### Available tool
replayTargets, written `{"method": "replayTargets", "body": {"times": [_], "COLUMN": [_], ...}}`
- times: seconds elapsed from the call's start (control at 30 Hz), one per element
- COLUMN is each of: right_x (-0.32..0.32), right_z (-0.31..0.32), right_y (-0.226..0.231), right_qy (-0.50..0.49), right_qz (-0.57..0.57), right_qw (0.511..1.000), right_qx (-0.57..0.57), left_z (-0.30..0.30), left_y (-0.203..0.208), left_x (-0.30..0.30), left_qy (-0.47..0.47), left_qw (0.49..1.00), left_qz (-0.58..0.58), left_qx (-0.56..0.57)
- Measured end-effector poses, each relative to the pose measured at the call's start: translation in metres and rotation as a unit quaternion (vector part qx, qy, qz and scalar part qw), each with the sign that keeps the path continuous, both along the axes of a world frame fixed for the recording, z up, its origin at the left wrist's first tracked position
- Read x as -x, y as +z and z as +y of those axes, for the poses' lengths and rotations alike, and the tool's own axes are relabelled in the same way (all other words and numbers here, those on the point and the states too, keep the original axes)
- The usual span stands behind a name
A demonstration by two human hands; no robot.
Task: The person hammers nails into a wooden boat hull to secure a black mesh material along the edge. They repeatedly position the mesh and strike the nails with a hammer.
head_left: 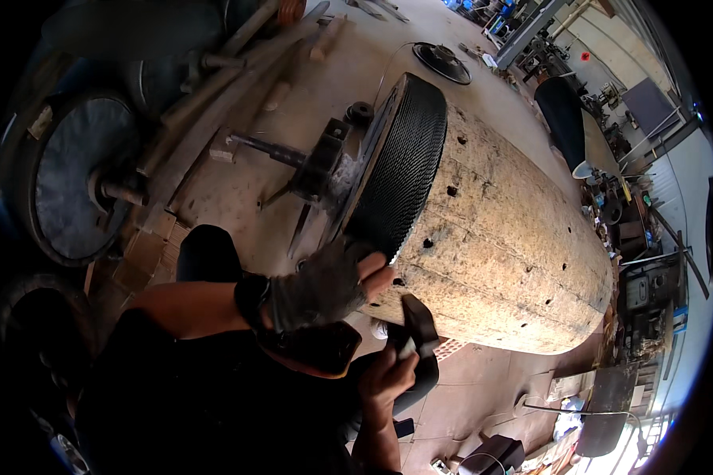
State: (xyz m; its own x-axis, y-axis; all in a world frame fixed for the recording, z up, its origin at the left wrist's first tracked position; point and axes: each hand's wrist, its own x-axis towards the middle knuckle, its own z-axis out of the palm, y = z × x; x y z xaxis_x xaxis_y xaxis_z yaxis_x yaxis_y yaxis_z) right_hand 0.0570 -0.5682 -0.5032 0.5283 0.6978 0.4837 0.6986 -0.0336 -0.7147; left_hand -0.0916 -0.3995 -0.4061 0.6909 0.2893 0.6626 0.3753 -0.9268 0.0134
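A large drum [515, 237] with a worn, tan, wood-like surface and rows of dark holes lies on its side before me. Round its left end runs a black band [408, 158] of fine ridged rows with a toothed edge. My left hand [313, 289], in a dark fingerless glove, has its fingers curled against the lower part of this band; what they pinch, if anything, is hidden. Below it, my right hand [390, 376] is bare and closed round the short handle of a hammer. The dark hammer head [418, 321] is close to the drum's lower side.
A metal shaft and block [317, 162] stick out from the drum's left end. Further left stands a grey round disc [83, 178] with a stub axle, beside long timber beams [214, 111]. A black reel [442, 63] lies on the floor beyond. Machine parts crowd the right wall.
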Motion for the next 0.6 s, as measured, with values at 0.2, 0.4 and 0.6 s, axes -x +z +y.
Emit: {"method": "replayTargets", "body": {"times": [0.2,0.4,0.6], "right_x": [-0.003,0.002,-0.01], "right_z": [0.025,0.029,0.021], "right_y": [0.012,0.001,-0.016], "right_qy": [0.002,-0.016,-0.026], "right_qz": [-0.003,-0.038,-0.135], "right_qw": [0.985,0.999,0.985], "right_qx": [0.171,0.028,-0.102], "left_z": [0.07,0.08,0.081], "left_y": [0.02,0.017,0.015], "left_x": [-0.046,-0.053,-0.054], "left_qy": [0.032,0.056,0.058], "left_qw": [0.979,0.98,0.981], "left_qz": [-0.146,-0.14,-0.124], "left_qx": [-0.137,-0.127,-0.138]}}
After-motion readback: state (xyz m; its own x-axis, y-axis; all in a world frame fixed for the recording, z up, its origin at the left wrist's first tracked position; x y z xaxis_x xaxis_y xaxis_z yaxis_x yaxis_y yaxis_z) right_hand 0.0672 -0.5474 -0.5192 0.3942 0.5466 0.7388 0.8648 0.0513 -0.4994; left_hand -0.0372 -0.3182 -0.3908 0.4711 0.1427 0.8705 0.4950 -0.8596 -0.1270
